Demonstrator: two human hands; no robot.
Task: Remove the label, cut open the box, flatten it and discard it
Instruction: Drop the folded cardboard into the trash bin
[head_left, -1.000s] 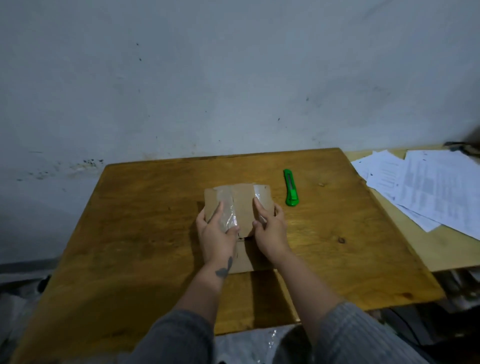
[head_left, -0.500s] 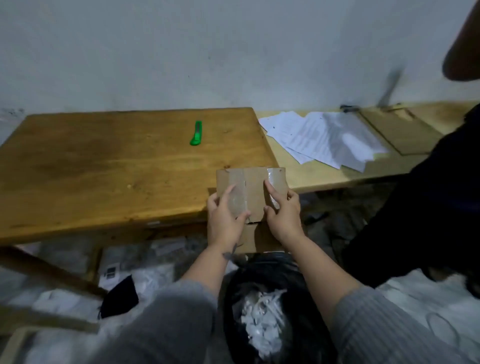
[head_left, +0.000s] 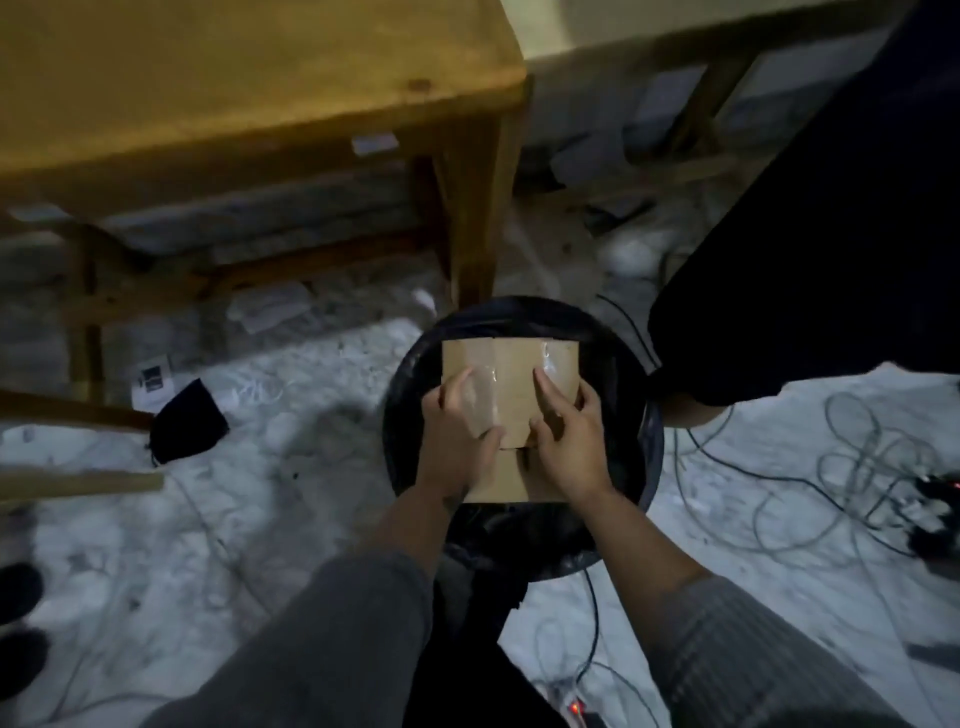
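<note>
Flattened box (head_left: 511, 379) held level right over the black bin (head_left: 649, 447), left hand (head_left: 457, 441) and right hand (head_left: 569, 441) both with grip clamped on its sides; best to tilt it, then let go together so it drops inside, not across the rim

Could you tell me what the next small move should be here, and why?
Probably let go with both hands so it drops. The flattened box is held level right over the open mouth of the black-lined bin, the left hand and right hand each keeping a grip on its near half, and nothing visible lies between cardboard and bin.
</note>
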